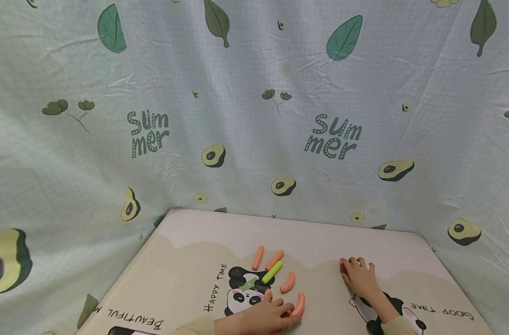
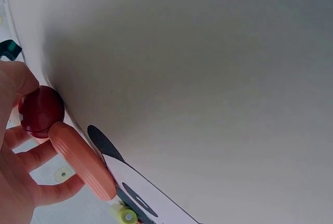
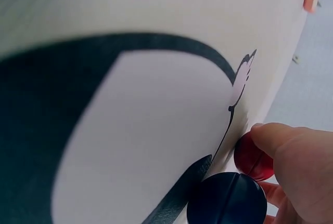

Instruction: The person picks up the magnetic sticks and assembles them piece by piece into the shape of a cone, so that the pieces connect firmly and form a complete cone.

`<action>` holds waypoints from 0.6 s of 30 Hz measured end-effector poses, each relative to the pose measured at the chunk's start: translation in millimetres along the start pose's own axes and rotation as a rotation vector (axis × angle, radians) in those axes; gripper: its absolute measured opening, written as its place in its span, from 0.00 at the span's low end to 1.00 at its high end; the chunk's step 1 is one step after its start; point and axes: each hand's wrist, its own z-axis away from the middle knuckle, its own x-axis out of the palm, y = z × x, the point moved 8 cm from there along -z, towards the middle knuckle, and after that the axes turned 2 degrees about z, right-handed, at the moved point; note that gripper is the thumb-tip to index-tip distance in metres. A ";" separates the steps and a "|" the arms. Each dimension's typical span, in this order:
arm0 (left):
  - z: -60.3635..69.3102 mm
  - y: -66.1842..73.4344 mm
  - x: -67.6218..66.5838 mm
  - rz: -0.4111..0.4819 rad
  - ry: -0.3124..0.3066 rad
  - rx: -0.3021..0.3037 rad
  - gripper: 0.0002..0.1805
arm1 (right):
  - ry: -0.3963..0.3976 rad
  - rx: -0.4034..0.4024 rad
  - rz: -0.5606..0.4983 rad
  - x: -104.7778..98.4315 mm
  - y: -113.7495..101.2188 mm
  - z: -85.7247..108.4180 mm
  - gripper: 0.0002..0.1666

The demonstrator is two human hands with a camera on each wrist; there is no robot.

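The left hand (image 1: pixel 260 317) (image 2: pixel 18 167) grips a dark red ball (image 2: pixel 41 112) between thumb and curled fingers. Against that ball lies a curved, ridged orange piece (image 2: pixel 83 160); fingers show behind it. In the head view a curved orange piece (image 1: pixel 298 305) is beside the fingertips, and another orange end (image 1: pixel 268 294) shows above the knuckles. Farther right, the right hand (image 1: pixel 363 281) (image 3: pixel 302 167) pinches a red ball (image 1: pixel 343 268) (image 3: pixel 253 156) at the tabletop. A dark blue ball (image 3: pixel 227 199) sits beside it in the right wrist view, hidden in the head view.
Beyond the left hand lie two straight orange sticks (image 1: pixel 258 257) (image 1: pixel 274 260), a yellow-green stick (image 1: pixel 272 272) and a curved orange piece (image 1: pixel 288 283). The table (image 1: pixel 183 260) has printed pandas and lettering. A patterned curtain (image 1: pixel 246 130) hangs behind it.
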 end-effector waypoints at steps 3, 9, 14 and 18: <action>0.3 0.2 -0.6 -0.010 0.018 0.001 0.23 | -0.007 0.000 0.000 1.7 0.1 -0.6 0.23; 0.3 -1.5 0.4 -0.001 0.034 -0.006 0.23 | -0.016 -0.014 -0.001 4.3 -0.3 -3.4 0.21; 0.5 -0.9 1.1 0.005 0.034 -0.006 0.22 | 0.086 -0.061 -0.024 8.2 0.4 -1.5 0.19; 0.4 -0.6 1.2 0.011 0.031 -0.006 0.22 | 0.117 -0.068 -0.045 7.4 -0.3 -0.7 0.21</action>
